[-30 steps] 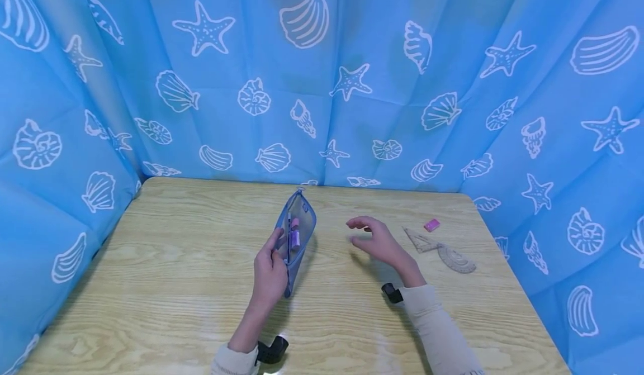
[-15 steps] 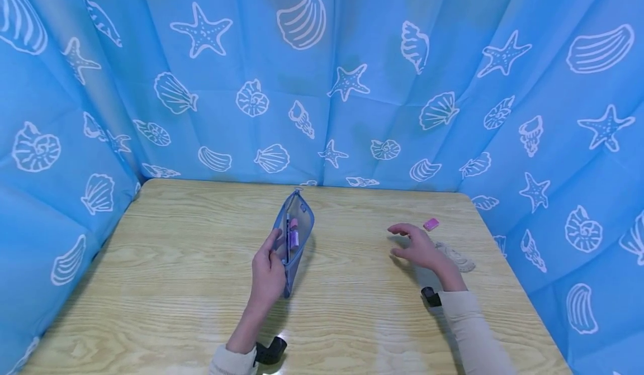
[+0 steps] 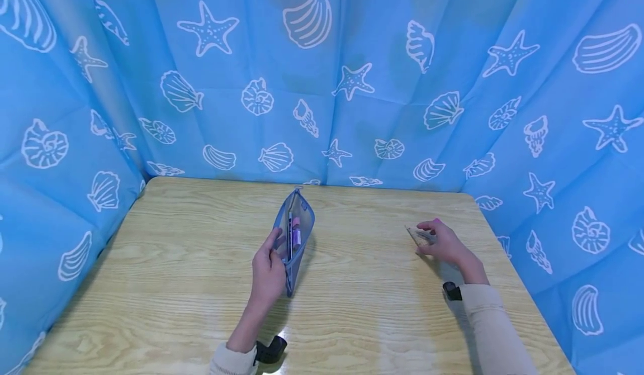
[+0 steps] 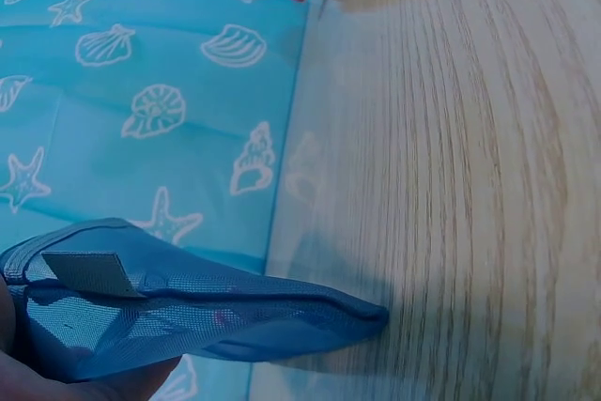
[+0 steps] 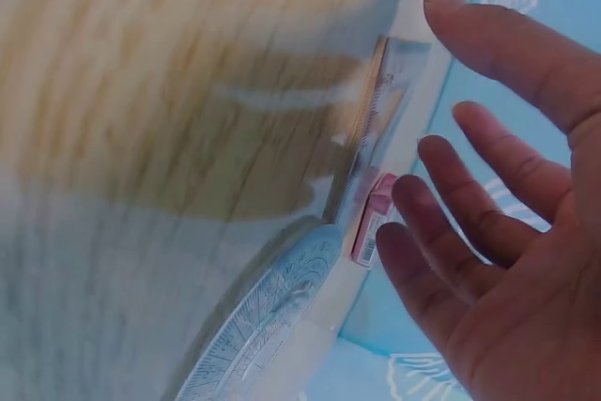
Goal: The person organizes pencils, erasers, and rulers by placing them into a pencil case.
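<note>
My left hand grips a blue mesh pencil case, held with its mouth gaping. Inside it show a slim dark stick, a small purple item and a pink one. In the left wrist view the mesh side of the pencil case fills the lower left. Over on the right, my right hand hovers at a clear set square, fingers spread and thumb apart. The right wrist view has the set square beyond the fingertips, beside a clear protractor.
A pink eraser lies by the set square, mostly hidden behind the right hand in the head view. The wooden table is bounded by a blue shell-print curtain at the back and both sides.
My right hand has moved right, from beside the pencil case to over the set square, now covering the protractor and most of the eraser in the head view. My left hand stays put.
</note>
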A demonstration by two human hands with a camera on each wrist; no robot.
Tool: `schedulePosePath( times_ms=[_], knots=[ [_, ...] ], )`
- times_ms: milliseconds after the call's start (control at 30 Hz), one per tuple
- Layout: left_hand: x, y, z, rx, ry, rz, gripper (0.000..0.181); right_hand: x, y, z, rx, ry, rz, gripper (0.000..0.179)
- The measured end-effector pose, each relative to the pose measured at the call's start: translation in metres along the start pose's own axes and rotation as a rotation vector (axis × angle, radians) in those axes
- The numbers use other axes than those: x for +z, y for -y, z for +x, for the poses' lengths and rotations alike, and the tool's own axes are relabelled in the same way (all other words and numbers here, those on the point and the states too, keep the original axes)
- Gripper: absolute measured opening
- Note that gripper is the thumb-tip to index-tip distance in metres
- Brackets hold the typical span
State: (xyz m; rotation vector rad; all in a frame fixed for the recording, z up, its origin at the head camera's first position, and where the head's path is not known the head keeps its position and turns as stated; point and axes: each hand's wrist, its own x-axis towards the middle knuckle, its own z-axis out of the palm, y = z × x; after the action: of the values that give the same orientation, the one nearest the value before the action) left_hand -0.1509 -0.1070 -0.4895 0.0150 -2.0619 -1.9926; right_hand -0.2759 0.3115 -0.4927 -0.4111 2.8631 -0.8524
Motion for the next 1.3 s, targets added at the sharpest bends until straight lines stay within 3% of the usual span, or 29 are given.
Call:
schedulePosePath(
  times_ms=[267, 500, 733, 1133, 1300],
  knots=[
    [0.001, 0.002, 0.001, 0.002, -0.013, 0.001, 0.052, -0.001, -0.007, 0.007, 0.045, 0.027, 0.008, 0.059],
    [0.001, 0.002, 0.001, 0.001, -0.008, 0.005, 0.053, -0.005, 0.004, 0.007, 0.132, 0.054, 0.039, 0.046],
    [0.000, 0.002, 0.001, 0.001, -0.010, 0.002, 0.053, -0.007, 0.011, 0.005, 0.223, 0.097, 0.015, 0.046],
    [0.001, 0.001, -0.001, 0.028, -0.037, 0.013, 0.054, -0.006, 0.015, 0.012, 0.208, 0.110, -0.061, 0.044],
    [0.002, 0.001, -0.001, 0.035, -0.050, 0.050, 0.053, -0.009, 0.017, 0.011, 0.169, 0.104, -0.061, 0.025]
  ],
)
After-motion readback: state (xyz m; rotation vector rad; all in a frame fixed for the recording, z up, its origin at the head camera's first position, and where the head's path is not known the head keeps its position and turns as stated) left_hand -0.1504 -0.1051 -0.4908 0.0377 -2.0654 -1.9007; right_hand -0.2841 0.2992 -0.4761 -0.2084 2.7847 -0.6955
